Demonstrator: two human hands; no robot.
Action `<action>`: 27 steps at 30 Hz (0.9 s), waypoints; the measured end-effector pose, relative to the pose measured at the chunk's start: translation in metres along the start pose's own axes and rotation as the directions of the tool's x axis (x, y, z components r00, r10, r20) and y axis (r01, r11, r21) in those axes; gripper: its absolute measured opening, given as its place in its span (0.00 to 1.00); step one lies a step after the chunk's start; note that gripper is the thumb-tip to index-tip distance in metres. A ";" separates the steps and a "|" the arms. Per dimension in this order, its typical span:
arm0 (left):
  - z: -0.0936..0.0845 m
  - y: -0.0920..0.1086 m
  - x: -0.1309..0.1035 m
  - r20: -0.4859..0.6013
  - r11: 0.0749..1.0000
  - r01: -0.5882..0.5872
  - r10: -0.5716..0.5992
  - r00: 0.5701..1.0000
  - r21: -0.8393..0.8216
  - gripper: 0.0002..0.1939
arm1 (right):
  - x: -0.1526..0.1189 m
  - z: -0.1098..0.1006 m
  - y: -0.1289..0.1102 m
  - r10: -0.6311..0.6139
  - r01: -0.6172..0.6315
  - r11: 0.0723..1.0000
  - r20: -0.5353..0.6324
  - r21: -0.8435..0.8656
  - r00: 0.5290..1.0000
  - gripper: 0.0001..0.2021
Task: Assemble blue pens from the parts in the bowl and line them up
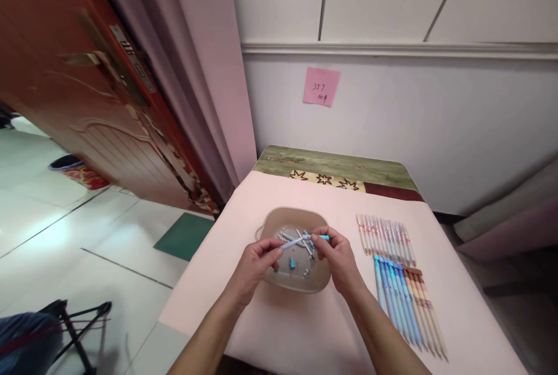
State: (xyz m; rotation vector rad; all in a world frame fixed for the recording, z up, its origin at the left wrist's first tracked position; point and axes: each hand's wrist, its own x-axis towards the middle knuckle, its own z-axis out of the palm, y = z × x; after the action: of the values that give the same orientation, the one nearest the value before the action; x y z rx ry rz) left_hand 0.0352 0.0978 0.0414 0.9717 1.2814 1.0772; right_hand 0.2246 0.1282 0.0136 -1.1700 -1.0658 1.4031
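Over a beige plastic basin (296,288), I hold a pale blue pen (291,243) between both hands. My left hand (257,261) pinches the pale barrel end with thumb and fingers. At the other end, my right hand (335,253) is closed around the pen's bright blue part (323,237), which partly shows between the fingers. Whether the two parts are joined I cannot tell. Inside the basin lie several loose pen parts, among them a small blue piece (292,263) and thin grey and white tubes (307,250).
Right of the basin, clear patterned pens (386,238) lie in a row. Nearer me is a row of blue pens (399,299) and brown-topped pens (425,308). A pale pink cover (209,282) spreads over the table, which stands against the wall (392,113). A door (100,84) is at left.
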 end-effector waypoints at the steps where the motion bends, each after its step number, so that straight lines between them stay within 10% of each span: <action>1: -0.001 0.000 0.000 0.012 1.000 -0.002 0.002 1.000 0.008 0.09 | 0.000 0.000 0.000 0.010 -0.010 1.000 0.015 -0.008 1.000 0.14; 8: -0.003 -0.005 0.005 -0.032 0.997 0.062 -0.064 0.997 -0.048 0.11 | -0.002 0.002 0.003 0.071 -0.066 0.997 0.141 -0.036 0.988 0.14; 17: 0.020 -0.013 0.007 -0.127 0.820 0.097 -0.203 0.971 -0.564 0.14 | -0.014 0.014 0.011 -0.006 0.006 1.000 0.088 0.009 0.996 0.15; 27: 0.037 -0.015 0.004 -0.108 0.773 0.155 -0.277 0.955 -0.615 0.14 | -0.022 0.020 0.016 -0.194 0.190 0.964 -0.003 -0.185 0.981 0.12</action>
State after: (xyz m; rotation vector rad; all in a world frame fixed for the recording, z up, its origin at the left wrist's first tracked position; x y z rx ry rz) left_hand 0.0734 0.0988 0.0285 0.2277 1.0585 1.3024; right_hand 0.2032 0.1035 0.0033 -1.1751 -1.2794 1.1586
